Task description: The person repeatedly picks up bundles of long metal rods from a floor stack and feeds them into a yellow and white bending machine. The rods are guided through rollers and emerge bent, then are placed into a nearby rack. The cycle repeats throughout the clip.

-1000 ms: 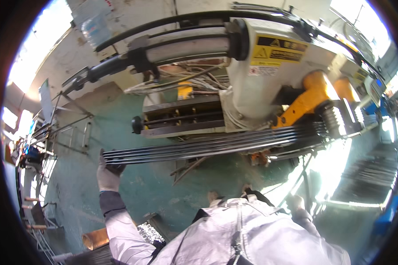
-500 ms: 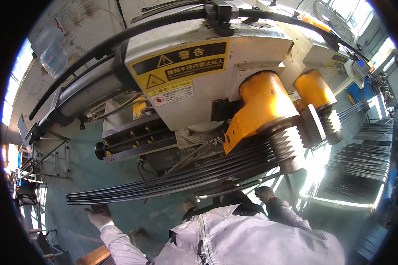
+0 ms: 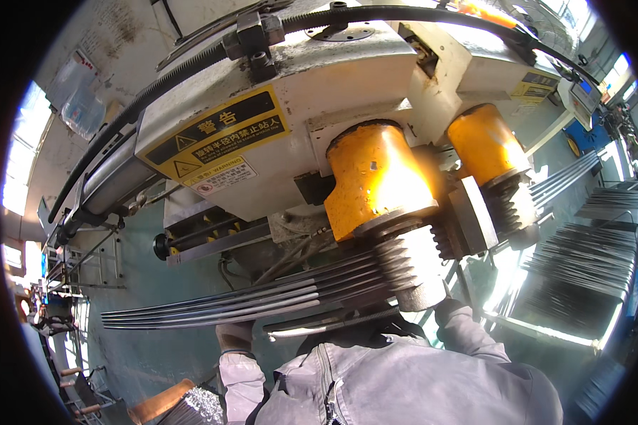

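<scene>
Several long, dark metal rods (image 3: 213,309) lie side by side in front of me, running from the left to a grooved white roller (image 3: 407,265) under an orange housing (image 3: 376,173). My left hand (image 3: 234,334) is at the near edge of the rods, partly beneath them; its fingers are hidden. Beside the lower end of the roller is my right hand (image 3: 448,309), its fingers also out of sight. A thin ribbed metal bar (image 3: 326,325) sits between my hands, close to my body.
The pale machine body (image 3: 262,163) with a yellow-black warning label fills the middle. A second orange housing (image 3: 485,145) stands to its right. Racks of thin rods (image 3: 574,258) are at the right. Lower left lies a brown piece (image 3: 161,402) beside a bundle with shiny ends (image 3: 204,405).
My left hand has moved right along the rods and in under them. My right hand has gone up to the roller. The view has shifted, so the machine sits further left.
</scene>
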`<state>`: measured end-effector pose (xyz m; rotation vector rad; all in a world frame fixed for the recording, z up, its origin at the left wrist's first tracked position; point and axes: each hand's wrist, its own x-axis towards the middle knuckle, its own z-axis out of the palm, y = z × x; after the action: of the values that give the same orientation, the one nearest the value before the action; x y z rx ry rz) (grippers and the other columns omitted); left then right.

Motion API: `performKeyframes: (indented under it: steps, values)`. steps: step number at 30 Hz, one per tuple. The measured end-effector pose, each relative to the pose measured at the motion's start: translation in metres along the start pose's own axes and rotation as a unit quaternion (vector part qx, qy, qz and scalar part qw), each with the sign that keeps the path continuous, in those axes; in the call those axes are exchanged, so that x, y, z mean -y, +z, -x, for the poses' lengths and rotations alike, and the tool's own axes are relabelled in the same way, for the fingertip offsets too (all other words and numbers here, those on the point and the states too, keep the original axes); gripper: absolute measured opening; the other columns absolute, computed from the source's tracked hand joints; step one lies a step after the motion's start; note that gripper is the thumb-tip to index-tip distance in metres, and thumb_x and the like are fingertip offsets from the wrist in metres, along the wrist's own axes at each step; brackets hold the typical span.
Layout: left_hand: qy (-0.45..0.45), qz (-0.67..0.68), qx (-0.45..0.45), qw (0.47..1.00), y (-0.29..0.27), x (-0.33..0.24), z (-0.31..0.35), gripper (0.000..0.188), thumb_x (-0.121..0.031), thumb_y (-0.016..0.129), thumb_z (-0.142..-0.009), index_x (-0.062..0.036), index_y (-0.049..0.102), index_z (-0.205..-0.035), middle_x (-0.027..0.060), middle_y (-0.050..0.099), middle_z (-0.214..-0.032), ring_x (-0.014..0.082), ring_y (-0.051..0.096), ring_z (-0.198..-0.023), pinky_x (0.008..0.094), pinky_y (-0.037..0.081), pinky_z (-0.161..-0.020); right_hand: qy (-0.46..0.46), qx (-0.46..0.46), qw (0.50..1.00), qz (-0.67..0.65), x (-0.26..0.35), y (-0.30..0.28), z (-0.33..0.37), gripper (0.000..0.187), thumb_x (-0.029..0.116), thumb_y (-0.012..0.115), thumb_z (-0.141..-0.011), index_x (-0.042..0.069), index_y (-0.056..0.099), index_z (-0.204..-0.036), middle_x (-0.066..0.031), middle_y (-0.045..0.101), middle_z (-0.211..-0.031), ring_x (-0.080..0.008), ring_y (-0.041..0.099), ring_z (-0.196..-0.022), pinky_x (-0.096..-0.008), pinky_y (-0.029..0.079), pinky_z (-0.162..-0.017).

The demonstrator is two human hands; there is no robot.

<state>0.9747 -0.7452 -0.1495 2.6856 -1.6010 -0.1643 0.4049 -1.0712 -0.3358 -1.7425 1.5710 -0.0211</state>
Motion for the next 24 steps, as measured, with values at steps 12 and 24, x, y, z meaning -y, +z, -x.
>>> performKeyframes:
  steps: [12, 24]
  values:
    - [0.178, -0.968, -0.09, -0.149, -0.063, -0.017, -0.002, 0.051, -0.046, 0.065, -0.105, -0.015, 0.073, -0.145, 0.0036, 0.072, -0.141, 0.0293, 0.062, -0.141, 0.0485, 0.051, -0.113, -0.051, -0.226, 0.895, -0.381, 0.174, -0.089, 0.154, 0.038, 0.031, 0.076, -0.108, -0.004, 0.081, -0.123, -0.0062, 0.079, -0.101, -0.0136, 0.068, -0.088, -0.031, 0.054, -0.081]
    - [0.196, -0.909, 0.018, -0.367, -0.142, 0.03, 0.02, 0.025, -0.041, 0.067, -0.106, -0.0233, 0.064, -0.088, 0.0037, 0.052, -0.06, 0.0259, 0.052, -0.046, 0.0402, 0.048, -0.048, -0.154, -0.191, 0.666, -0.704, 0.284, -0.191, 0.124, 0.036, 0.03, 0.059, -0.12, 0.002, 0.082, -0.122, -0.0049, 0.083, -0.106, -0.0144, 0.076, -0.095, -0.0311, 0.06, -0.086]
